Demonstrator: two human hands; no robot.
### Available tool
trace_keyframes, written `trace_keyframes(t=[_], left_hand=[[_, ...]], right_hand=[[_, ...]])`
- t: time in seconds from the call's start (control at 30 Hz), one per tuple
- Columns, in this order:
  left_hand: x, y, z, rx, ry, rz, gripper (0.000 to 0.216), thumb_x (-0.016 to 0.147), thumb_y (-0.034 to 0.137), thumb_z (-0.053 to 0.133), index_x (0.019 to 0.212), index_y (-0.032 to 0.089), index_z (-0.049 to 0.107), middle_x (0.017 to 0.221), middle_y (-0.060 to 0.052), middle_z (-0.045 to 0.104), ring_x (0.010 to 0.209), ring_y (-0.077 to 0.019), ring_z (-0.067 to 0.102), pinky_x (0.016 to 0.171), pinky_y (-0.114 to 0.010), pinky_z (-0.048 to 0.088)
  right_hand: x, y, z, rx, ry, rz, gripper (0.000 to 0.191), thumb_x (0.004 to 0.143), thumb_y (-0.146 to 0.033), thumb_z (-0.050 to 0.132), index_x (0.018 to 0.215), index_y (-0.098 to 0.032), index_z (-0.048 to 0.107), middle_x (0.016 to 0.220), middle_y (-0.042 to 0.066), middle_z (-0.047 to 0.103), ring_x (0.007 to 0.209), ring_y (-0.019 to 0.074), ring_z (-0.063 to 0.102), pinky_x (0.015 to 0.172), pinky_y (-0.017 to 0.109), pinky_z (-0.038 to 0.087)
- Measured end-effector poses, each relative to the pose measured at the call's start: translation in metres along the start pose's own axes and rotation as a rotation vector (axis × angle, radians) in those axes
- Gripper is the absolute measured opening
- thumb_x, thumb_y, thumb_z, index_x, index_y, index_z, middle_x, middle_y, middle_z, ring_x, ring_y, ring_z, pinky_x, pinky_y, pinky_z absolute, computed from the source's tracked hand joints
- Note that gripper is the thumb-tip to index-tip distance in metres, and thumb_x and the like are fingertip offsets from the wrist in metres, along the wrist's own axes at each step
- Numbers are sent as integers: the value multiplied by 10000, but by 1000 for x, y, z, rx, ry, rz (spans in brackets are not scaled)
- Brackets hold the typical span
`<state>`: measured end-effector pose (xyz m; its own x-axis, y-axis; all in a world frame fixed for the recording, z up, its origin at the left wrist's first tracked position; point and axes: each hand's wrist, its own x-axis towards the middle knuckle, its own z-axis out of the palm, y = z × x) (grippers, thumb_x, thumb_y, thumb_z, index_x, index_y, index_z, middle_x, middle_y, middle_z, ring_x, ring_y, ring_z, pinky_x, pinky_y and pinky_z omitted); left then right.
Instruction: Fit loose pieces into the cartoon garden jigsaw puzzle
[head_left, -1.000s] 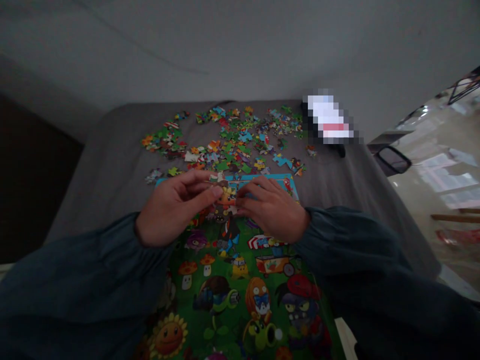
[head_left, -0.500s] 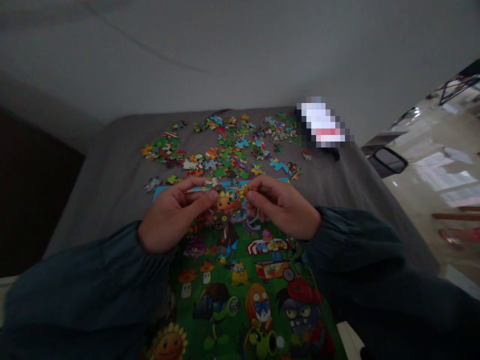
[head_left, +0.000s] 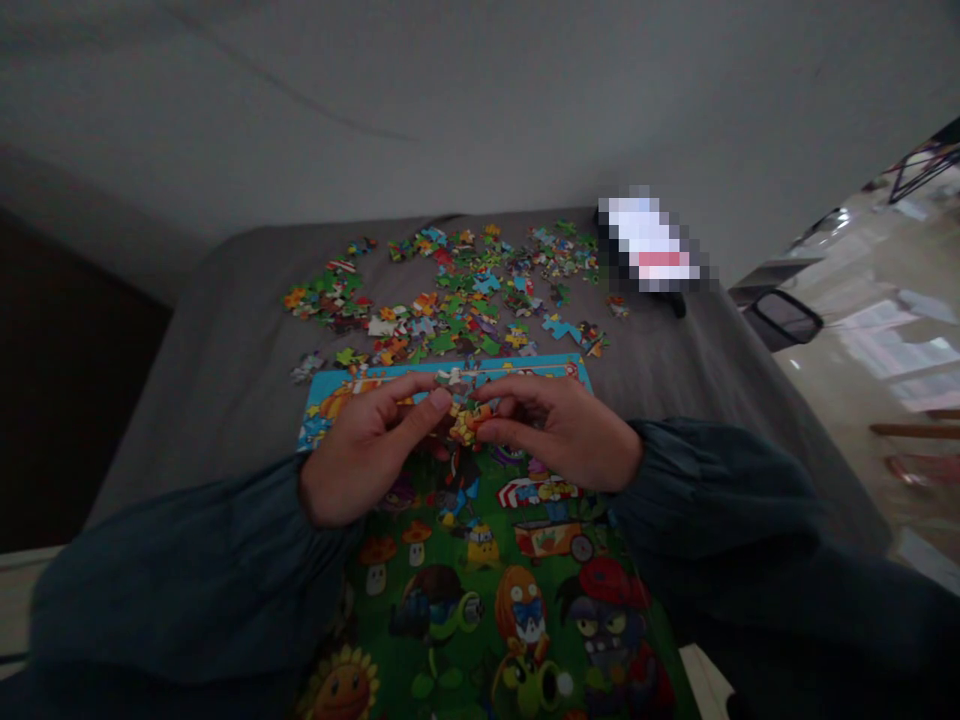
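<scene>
- The left hand is raised over the upper part of a printed picture sheet, its thumb and forefinger drawn nearly together on a pale puzzle piece.
- The right hand faces it from the other side, thumb and forefinger pinched on a yellow puzzle piece.
- The yellow piece sits between the two sets of fingertips, nearer the wearer than the pale one; the view is dim and small there, so I cannot tell whether the two pieces are joined.
- The sheet lies beneath both hands, with a light blue strip along its far edge and cartoon figures on green nearer the wearer.
- Among its figures are a smiling sunflower, a figure in a red cap and a wheeled cart.
- Past the far edge, many loose puzzle pieces lie scattered and overlapping on a grey cloth.
- A device with a blurred-out bright screen stands to the right of the scatter, in front of a plain wall.
- Dark blue-green sleeves reach to both wrists.
</scene>
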<state>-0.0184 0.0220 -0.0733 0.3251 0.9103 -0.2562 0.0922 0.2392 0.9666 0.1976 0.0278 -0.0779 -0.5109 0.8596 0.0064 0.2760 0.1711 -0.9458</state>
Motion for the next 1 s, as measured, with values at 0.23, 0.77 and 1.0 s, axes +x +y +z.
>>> trace_keyframes(t=[0.23, 0.77, 1.0], left_hand=[[-4, 4, 6, 22, 0, -79, 452, 786, 597, 754, 947, 207, 589, 622, 46, 668, 532, -111, 611, 486, -178, 483], [-13, -4, 21, -80, -11, -56, 371, 870, 541, 698, 1030, 207, 675, 863, -6, 733, 661, -134, 674, 583, -212, 520], [-11, -1, 19, 17, -34, -87, 436, 850, 566, 702, 1053, 196, 593, 793, -6, 728, 616, -134, 651, 537, -213, 494]], right_hand=[[0, 1, 4, -124, 46, -6, 249, 868, -329, 755, 1028, -141, 713, 659, -37, 625, 569, 86, 546, 575, 240, 407], [2, 5, 3, -289, 166, -103, 251, 780, -369, 859, 948, -197, 786, 847, 11, 627, 681, 105, 545, 635, 245, 424], [4, 9, 3, -120, 128, -20, 291, 795, -435, 829, 931, -180, 789, 820, 14, 695, 656, 109, 576, 603, 253, 435]])
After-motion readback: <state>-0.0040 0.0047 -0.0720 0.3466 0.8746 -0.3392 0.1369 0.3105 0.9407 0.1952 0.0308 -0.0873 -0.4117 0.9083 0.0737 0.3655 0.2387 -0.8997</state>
